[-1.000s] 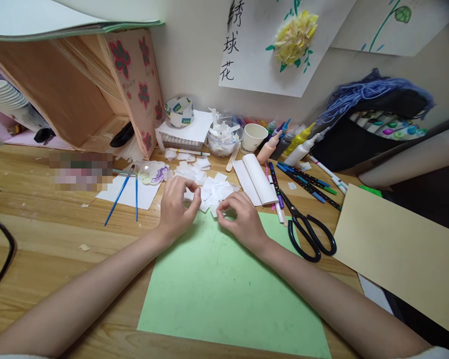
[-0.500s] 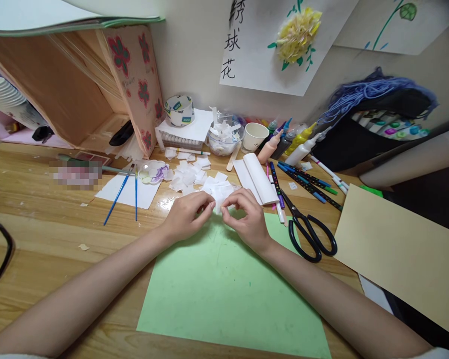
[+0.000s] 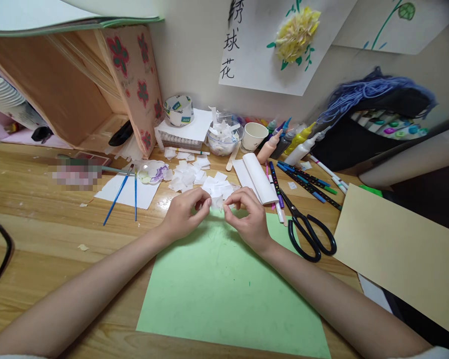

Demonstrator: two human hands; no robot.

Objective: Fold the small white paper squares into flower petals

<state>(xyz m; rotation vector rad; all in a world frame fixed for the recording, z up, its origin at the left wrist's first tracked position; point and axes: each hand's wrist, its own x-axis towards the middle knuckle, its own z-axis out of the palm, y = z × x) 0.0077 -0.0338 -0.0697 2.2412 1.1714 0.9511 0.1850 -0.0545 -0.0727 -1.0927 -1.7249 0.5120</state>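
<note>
Over the far edge of a green sheet (image 3: 232, 289), my left hand (image 3: 187, 213) and my right hand (image 3: 248, 219) face each other, a small gap between their fingertips. The right thumb and forefinger pinch a small white paper piece (image 3: 220, 203). My left fingers are closed in a pinch too; whether they hold anything is too small to tell. Just beyond the hands lie loose white paper squares (image 3: 217, 185) and a pile of torn paper (image 3: 185, 175).
Black scissors (image 3: 307, 227), several pens (image 3: 310, 182) and a rolled white paper (image 3: 261, 179) lie to the right. Glue bottles (image 3: 270, 145), a paper cup (image 3: 255, 135) and a bowl of scraps (image 3: 224, 137) stand behind. Brushes (image 3: 115, 199) lie left; a yellow sheet (image 3: 400, 254) lies far right.
My left hand has shifted slightly left, away from the right hand, widening the gap between the fingertips. The right hand has barely moved.
</note>
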